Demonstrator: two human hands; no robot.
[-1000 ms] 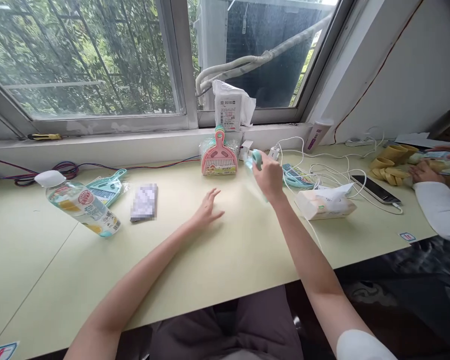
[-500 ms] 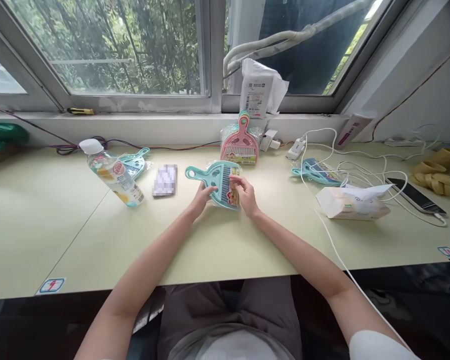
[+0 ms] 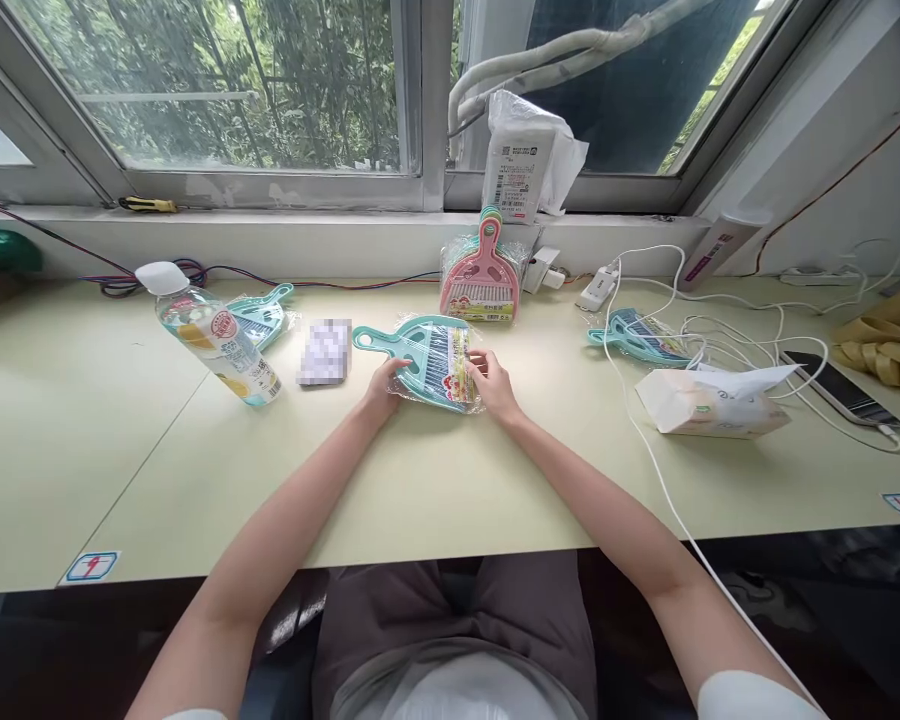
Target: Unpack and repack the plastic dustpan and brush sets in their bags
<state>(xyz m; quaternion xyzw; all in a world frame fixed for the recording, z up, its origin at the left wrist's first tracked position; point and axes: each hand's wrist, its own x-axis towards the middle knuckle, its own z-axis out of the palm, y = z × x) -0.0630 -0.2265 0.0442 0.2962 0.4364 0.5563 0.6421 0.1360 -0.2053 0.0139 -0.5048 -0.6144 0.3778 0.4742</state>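
The turquoise dustpan set (image 3: 435, 335) is now between the two hands, above or on the middle of the counter (image 3: 457, 490); whether its underside touches the surface, I cannot tell. The left hand (image 3: 380, 390) grips the pan near the base of its handle, with the thumb pressed on top and the other fingers mostly hidden below. The right hand (image 3: 497, 388) has its fingers bent and close together, and they seem to pinch the wrapper at the opposite end, beside the printed label. So the set is supported at two sides, with its handle pointing left, and I judge that it is steady, although the loose wrapping may slip. Just behind it stand the pink dustpan sets (image 3: 486, 278), upright near the wall, so there is little room on that side. To the left lies a pixelated item (image 3: 325, 352), then a wrapped turquoise set (image 3: 261, 318), partly hidden by the leaning bottle (image 3: 214, 340). To the right, a white cable (image 3: 649, 445) runs toward the counter edge and could catch the right arm. It also crosses another turquoise set (image 3: 637, 338), near the tissue box (image 3: 701, 405) and the phone (image 3: 844, 392).
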